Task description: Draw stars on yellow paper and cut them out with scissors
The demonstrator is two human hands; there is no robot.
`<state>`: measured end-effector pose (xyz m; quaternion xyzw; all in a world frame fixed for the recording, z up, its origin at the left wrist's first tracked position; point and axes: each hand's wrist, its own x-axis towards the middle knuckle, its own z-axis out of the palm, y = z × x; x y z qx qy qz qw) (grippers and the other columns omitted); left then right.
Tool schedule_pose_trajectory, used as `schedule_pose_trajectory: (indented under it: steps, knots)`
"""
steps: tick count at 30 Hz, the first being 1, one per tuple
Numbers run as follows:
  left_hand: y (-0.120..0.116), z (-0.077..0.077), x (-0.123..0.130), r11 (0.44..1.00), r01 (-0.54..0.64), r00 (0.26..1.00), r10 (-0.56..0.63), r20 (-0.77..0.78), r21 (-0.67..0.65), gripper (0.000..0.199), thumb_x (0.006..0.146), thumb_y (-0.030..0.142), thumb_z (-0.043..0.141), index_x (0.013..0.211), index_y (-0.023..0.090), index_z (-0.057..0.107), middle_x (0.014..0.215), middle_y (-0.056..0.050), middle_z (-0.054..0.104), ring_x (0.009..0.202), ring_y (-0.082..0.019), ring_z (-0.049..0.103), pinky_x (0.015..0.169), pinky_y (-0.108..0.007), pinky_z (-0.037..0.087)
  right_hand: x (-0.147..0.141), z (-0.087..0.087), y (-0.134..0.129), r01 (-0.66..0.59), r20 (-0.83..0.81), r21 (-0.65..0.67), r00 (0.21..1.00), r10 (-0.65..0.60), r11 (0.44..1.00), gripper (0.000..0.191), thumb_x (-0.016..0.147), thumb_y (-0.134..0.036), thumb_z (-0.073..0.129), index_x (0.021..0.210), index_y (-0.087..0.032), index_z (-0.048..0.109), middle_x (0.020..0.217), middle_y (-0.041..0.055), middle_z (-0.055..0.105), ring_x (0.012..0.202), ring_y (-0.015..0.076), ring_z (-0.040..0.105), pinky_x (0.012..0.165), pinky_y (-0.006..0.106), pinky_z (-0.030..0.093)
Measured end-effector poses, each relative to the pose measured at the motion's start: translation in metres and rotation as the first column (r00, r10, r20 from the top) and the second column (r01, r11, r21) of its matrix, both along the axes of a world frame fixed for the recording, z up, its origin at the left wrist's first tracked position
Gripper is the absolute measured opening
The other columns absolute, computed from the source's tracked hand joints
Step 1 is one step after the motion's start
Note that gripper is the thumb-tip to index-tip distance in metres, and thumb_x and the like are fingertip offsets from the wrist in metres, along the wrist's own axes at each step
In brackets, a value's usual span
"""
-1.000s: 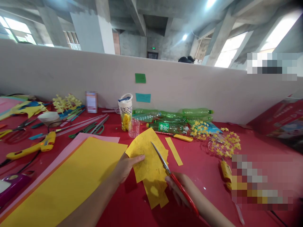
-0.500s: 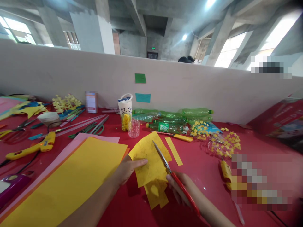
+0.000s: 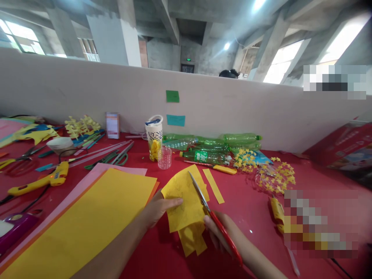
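Observation:
My left hand (image 3: 161, 209) pinches the left edge of a yellow sheet (image 3: 183, 197) with faint drawn lines, its thumb lying on top. My right hand (image 3: 219, 232) is closed round the red handles of a pair of scissors (image 3: 223, 234). The blades lie over the right part of the sheet and point up and left. Below the held sheet hangs or lies another cut yellow piece (image 3: 192, 242); whether they are joined I cannot tell. A narrow yellow strip (image 3: 214, 186) rests on the red table to the right.
Yellow, orange and pink sheets (image 3: 87, 217) are stacked at the left. Beyond them lie a yellow glue gun (image 3: 40, 182) and green scissors (image 3: 119, 158). A white cup (image 3: 154, 135), a clear cup (image 3: 164, 158) and green bottles (image 3: 209, 149) stand or lie near the partition (image 3: 87, 89).
The held yellow sheet has shifted slightly down and right at its upper edge. My left hand has moved a little to the right, and the scissor handles have swung slightly to the left.

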<state>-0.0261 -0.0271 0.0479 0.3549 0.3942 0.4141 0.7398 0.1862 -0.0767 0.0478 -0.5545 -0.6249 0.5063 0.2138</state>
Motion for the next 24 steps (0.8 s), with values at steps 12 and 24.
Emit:
schedule_pose_trajectory:
  steps: [12, 24]
  knots:
    - [-0.0039, 0.0056, 0.0026, 0.999, 0.046, 0.999, -0.046, -0.028, 0.011, 0.035, 0.063, 0.026, 0.076, 0.094, 0.012, 0.071, 0.099, -0.016, 0.070, 0.093, -0.034, 0.065, 0.087, -0.045, 0.049, -0.0024, -0.0054, 0.0010, 0.085, -0.023, -0.113, 0.996, -0.088, 0.990, 0.051, 0.081, -0.067, 0.036, 0.070, -0.019, 0.046, 0.035, -0.0069, 0.043, 0.027, 0.0064, 0.033, 0.030, 0.016, 0.023]
    - [-0.0015, -0.0031, -0.0033, 0.987, 0.153, 0.988, -0.153, -0.010, 0.043, 0.039, 0.067, 0.020, 0.073, 0.105, 0.013, 0.068, 0.104, -0.016, 0.069, 0.093, -0.033, 0.065, 0.085, -0.044, 0.050, 0.0008, -0.0075, 0.0007, 0.046, -0.047, -0.049, 0.998, -0.048, 0.998, 0.052, 0.082, -0.066, 0.038, 0.068, -0.017, 0.047, 0.041, -0.0054, 0.046, 0.034, 0.0061, 0.041, 0.035, 0.015, 0.027]
